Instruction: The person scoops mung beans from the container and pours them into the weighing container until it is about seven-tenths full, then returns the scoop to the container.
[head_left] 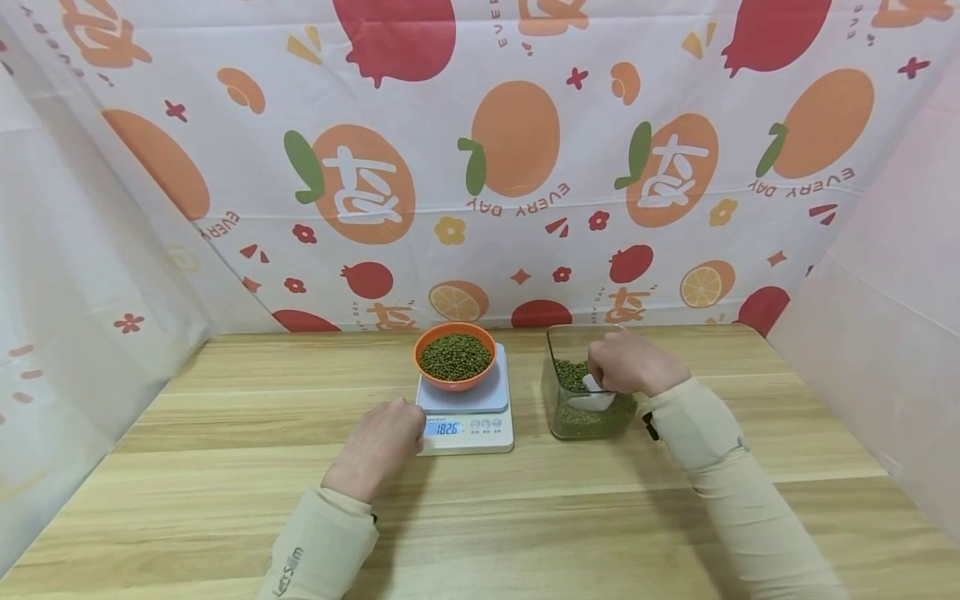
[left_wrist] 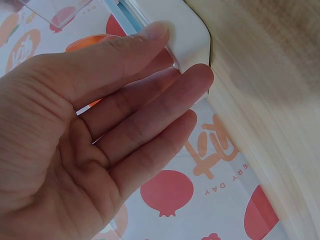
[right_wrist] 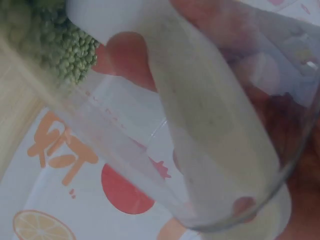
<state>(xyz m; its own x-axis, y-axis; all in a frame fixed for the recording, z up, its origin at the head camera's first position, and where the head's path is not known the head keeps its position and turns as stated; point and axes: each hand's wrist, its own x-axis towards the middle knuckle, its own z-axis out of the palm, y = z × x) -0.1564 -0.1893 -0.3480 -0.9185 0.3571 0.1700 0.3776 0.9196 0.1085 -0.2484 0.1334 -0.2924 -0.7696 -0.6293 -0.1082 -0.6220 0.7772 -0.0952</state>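
A white kitchen scale [head_left: 465, 442] shows the digits 1826 on its lit display. On its platform stands an orange bowl [head_left: 455, 385] heaped with green mung beans [head_left: 456, 358]. My left hand [head_left: 381, 442] pinches the scale's near left corner; in the left wrist view the thumb [left_wrist: 155, 32] lies on the white casing. To the right, a clear square container [head_left: 555, 400] holds more mung beans [head_left: 572, 375]. Inside it my right hand [head_left: 630, 362] grips a white scoop [head_left: 595, 400] by the handle. The right wrist view looks through the container's wall at the scoop's handle [right_wrist: 200, 115].
Everything stands on a wooden table [head_left: 480, 525]. A white fruit-print curtain [head_left: 420, 275] rises behind the table's back edge, and white sheets [head_left: 75, 275] hang along both sides. The container stands a short gap right of the scale.
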